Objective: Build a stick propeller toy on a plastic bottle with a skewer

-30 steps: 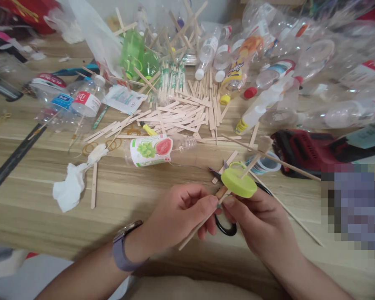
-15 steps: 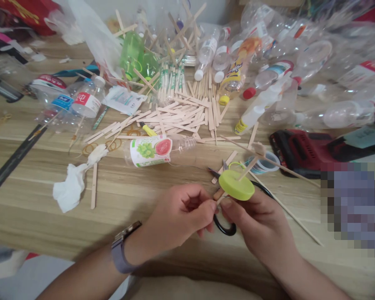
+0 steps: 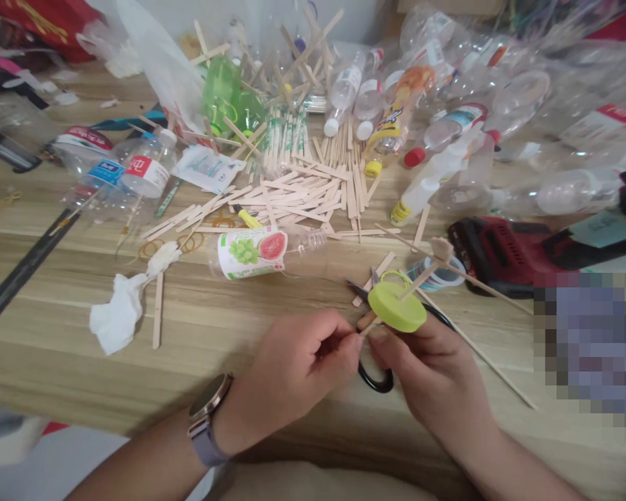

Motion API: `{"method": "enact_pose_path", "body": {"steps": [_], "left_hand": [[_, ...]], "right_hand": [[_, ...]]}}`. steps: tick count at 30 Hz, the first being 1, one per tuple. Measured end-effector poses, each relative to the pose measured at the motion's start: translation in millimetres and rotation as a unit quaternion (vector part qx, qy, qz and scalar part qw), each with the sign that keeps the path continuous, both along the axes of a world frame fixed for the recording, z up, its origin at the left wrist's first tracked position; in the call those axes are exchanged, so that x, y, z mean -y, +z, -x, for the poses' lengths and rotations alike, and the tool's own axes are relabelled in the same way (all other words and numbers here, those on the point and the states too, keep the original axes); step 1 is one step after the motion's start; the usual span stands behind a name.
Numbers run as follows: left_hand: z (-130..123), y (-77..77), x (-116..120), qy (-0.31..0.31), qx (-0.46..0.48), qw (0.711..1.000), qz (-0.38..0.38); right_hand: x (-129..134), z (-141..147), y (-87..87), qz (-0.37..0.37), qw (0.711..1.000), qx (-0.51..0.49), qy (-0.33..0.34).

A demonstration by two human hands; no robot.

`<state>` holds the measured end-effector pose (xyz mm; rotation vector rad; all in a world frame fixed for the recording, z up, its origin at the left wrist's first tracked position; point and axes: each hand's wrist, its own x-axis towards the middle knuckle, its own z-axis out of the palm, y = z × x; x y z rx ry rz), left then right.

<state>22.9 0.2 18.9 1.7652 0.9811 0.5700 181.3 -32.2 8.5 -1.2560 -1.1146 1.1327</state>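
A yellow-green round cap [image 3: 397, 307] has a flat wooden stick [image 3: 418, 280] through it, topped by a pale lump crossed by a thin skewer [image 3: 483, 284]. My left hand [image 3: 310, 369] pinches the stick's lower end between thumb and fingers. Just under the cap, my right hand [image 3: 432, 376] has its thumb at the stick, with its other fingers behind the cap. Black-handled scissors [image 3: 376, 381] lie on the table beneath both hands, partly covered. Beside them sits a small clear tub [image 3: 438, 273].
A labelled clear bottle [image 3: 253, 252] lies ahead of my left hand. Behind it are piled wooden sticks [image 3: 302, 195] and many plastic bottles. A red-black battery tool [image 3: 493, 254] stands right; white tissue [image 3: 115, 314] lies left.
My left wrist has rotated, turning the watch face more upward. The cap and its stick have shifted and tilted very slightly to the right. Both hands keep their hold.
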Motion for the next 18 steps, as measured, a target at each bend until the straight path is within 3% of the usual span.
{"method": "enact_pose_path", "body": {"steps": [8,14,18], "left_hand": [[-0.1,0.0,1.0,0.001,0.000,1.000,0.008],[-1.5,-4.5,4.7,0.016,-0.051,0.994,-0.090],[-2.4,-6.1,5.7,0.029,-0.049,0.993,-0.107]], "right_hand": [[0.6,0.7,-2.3,0.004,1.000,-0.031,0.005],[3.6,0.0,-8.1,-0.012,1.000,-0.020,0.013],[3.2,0.6,-8.6,-0.014,0.999,-0.023,0.024]]}}
